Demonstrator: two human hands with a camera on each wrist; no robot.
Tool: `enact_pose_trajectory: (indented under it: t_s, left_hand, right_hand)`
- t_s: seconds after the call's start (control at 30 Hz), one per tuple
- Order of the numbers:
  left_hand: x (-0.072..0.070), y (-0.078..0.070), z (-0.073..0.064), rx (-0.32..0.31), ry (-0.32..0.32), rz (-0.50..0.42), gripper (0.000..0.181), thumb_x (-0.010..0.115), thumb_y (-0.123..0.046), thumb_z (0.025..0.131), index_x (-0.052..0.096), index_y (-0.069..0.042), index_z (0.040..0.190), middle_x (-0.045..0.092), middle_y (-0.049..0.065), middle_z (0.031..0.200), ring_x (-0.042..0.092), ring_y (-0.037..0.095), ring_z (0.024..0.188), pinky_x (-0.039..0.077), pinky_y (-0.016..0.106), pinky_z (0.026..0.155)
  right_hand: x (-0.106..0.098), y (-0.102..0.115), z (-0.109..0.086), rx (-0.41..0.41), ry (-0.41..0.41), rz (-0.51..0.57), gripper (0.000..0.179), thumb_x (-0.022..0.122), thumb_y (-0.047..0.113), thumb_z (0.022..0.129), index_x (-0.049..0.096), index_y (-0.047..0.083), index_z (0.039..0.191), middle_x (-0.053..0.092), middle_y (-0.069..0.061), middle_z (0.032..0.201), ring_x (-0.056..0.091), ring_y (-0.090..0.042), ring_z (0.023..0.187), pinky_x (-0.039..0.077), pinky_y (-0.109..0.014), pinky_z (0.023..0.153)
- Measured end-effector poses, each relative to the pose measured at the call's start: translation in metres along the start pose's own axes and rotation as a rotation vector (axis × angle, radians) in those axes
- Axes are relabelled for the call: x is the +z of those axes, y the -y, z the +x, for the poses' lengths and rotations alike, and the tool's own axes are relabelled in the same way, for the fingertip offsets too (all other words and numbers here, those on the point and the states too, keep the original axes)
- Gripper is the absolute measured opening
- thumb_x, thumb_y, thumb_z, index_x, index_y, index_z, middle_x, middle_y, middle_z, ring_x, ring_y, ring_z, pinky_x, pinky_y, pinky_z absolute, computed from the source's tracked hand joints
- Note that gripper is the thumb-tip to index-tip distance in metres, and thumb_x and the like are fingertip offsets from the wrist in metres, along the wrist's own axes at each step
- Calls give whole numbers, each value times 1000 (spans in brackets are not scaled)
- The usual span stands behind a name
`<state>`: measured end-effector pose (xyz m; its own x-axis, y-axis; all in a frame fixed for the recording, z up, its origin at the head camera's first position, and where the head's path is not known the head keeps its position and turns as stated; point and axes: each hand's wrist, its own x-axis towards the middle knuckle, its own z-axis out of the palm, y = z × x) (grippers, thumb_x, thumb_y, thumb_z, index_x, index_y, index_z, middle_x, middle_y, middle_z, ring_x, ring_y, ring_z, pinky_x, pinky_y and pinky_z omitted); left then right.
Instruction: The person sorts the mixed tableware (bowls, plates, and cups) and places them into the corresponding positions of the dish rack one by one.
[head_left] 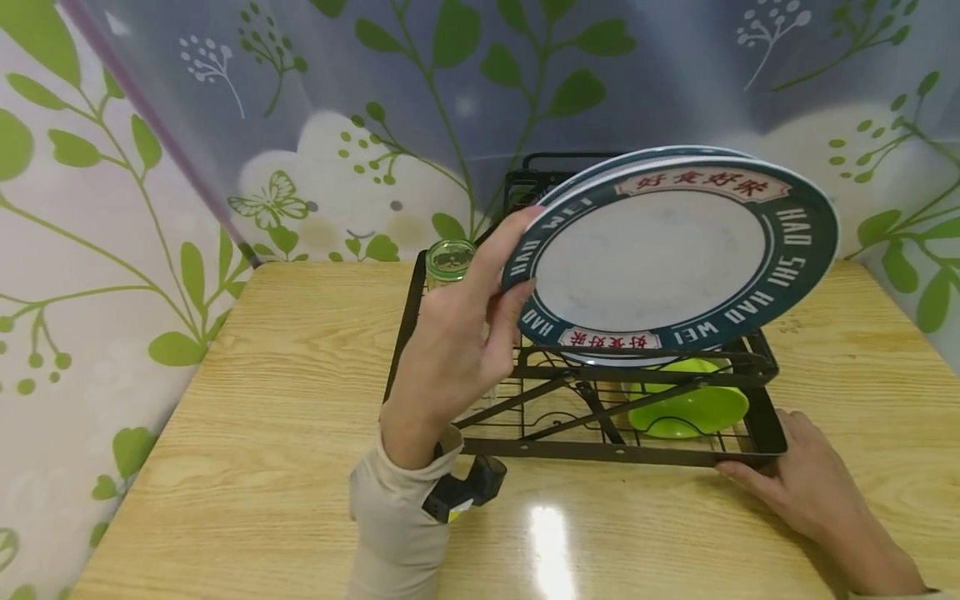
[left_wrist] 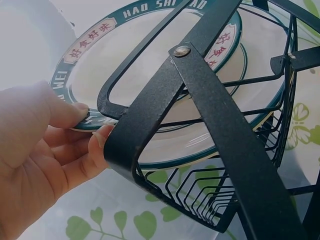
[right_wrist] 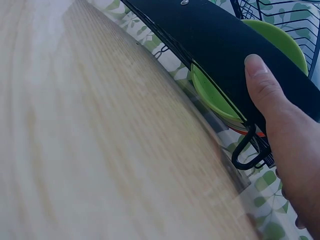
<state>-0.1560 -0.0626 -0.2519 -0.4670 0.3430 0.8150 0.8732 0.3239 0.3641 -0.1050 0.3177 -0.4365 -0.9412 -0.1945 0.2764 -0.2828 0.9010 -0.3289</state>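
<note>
My left hand [head_left: 461,350] pinches the left rim of a white plate [head_left: 652,258] with a dark green border and red lettering, thumb on its face. The plate leans in the upper tier of a black two-tier dish rack [head_left: 570,450], and a second plate [left_wrist: 270,60] shows behind it. My right hand [head_left: 813,475] grips the rack's front right corner, its thumb over the frame in the right wrist view; its other fingers are mostly hidden. A lime green bowl [head_left: 690,408] lies tilted in the lower tier, close to this hand.
A glass jar [head_left: 450,262] with a green rim stands at the rack's left side. The rack is on a light wooden table [head_left: 300,400]. Behind the table hangs a leaf-patterned cloth [head_left: 420,83]. A black wrist camera [head_left: 465,492] sits on the left sleeve.
</note>
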Motion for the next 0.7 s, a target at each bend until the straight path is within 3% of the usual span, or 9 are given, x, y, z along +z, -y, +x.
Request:
enact_pose_trajectory:
  t_s: [0.13,0.23,0.3,0.37,0.47,0.7]
  left_hand:
    - [0,-1,0,-4,20,34,43,48,-1,98,35,-1,140,64,20,111,50,10,54,41,20,47]
    - [2,-1,-1,-4,46,66,44,49,0,98,35,-3,140,64,13,90,45,9,52,38,21,45]
    - [3,0,-1,3,63,91,45,49,-1,98,36,-3,141,54,6,70,36,9,49,33,23,43]
    - [4,0,-1,11,70,115,45,50,-2,98,36,-4,141,39,0,60,32,9,48,30,24,42]
    - [6,1,-2,16,71,129,45,50,-2,98,37,-4,141,33,-2,57,29,8,46,28,24,41]
    - [7,3,0,20,80,112,47,51,-4,99,36,-1,143,34,-3,57,28,8,47,29,23,42]
  right_hand:
    - [0,0,0,-11,-3,0,82,80,47,74,48,-11,123,56,-27,101,50,-38,88,40,-54,72]
    - [0,-1,0,-21,-5,0,82,79,47,74,49,-11,123,56,-27,101,51,-37,87,40,-53,71]
    - [0,-1,1,-26,-11,0,81,79,48,74,49,-10,122,57,-27,100,51,-37,85,40,-52,70]
    - [1,-2,1,-32,-19,0,80,79,49,74,50,-10,120,57,-26,99,51,-36,85,39,-51,70]
    - [1,-2,1,-38,-26,2,78,79,49,73,51,-9,118,57,-26,99,51,-35,84,39,-50,69]
    - [-1,-1,0,-19,-10,4,78,79,48,74,51,-9,119,56,-25,99,50,-36,85,40,-52,70]
